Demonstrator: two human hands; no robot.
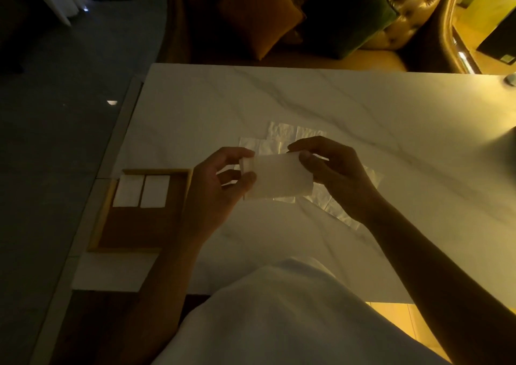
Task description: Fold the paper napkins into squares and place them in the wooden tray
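Note:
I hold a white paper napkin [279, 176], folded into a rectangle, above the marble table. My left hand [220, 186] pinches its left end and my right hand [332, 175] grips its right end. Several unfolded napkins [282, 135] lie flat on the table under and behind my hands. The wooden tray [139, 225] sits at the table's left edge, just left of my left hand. Two folded napkins [142, 191] lie side by side in its far part.
The white marble table [363, 108] spans the view, its left edge beside a dark floor. A tufted sofa with cushions [262, 15] stands beyond the far edge. A small round metal object [511, 80] shows at the far right edge. My white garment fills the bottom centre.

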